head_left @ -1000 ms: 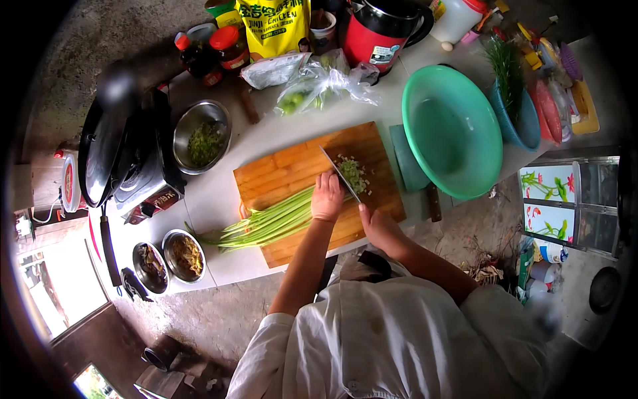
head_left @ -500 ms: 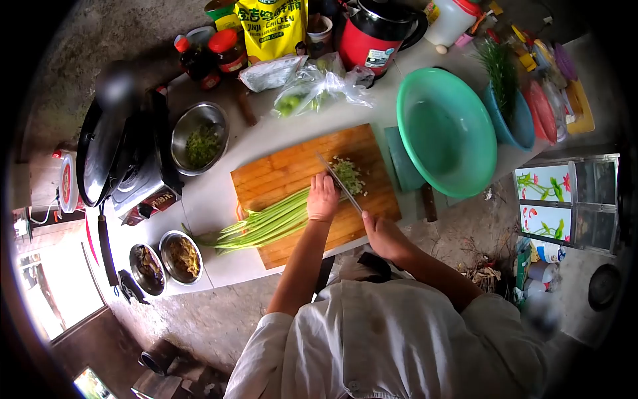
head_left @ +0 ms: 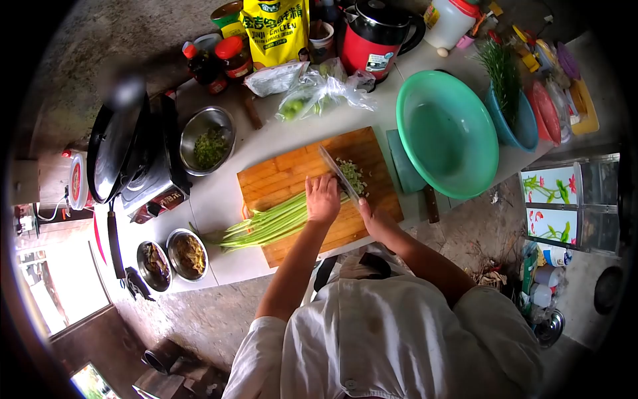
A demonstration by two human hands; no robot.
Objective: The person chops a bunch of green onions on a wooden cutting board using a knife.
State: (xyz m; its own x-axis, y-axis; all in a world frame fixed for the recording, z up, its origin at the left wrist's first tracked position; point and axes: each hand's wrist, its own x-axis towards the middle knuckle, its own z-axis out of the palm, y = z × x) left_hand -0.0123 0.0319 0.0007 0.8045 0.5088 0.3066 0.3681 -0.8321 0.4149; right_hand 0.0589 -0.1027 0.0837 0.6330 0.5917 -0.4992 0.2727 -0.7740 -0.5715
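My left hand point(head_left: 323, 199) presses down on a bundle of long green stalks point(head_left: 269, 225), its fingers bent over their cut end. The stalks lie across a wooden cutting board point(head_left: 279, 171) and run off its left side. In my right hand point(head_left: 379, 221) is the handle of a kitchen knife point(head_left: 339, 174). Its blade slants up and left, close beside my left fingertips. Chopped green pieces point(head_left: 355, 178) lie on the board just right of the blade. The undersides of my left fingers are hidden.
A green basin point(head_left: 446, 143) stands right of the board, near a flat teal-bladed cleaver point(head_left: 404, 163). Left are a steel bowl of chopped greens point(head_left: 211, 147), two small bowls, and a wok point(head_left: 116, 149) on a stove. Behind are a plastic bag point(head_left: 325, 93) and a red kettle point(head_left: 375, 43).
The knife and right hand have shifted slightly toward my left hand. My left fingers look more spread on the stalks. The whole view has shifted slightly to the right.
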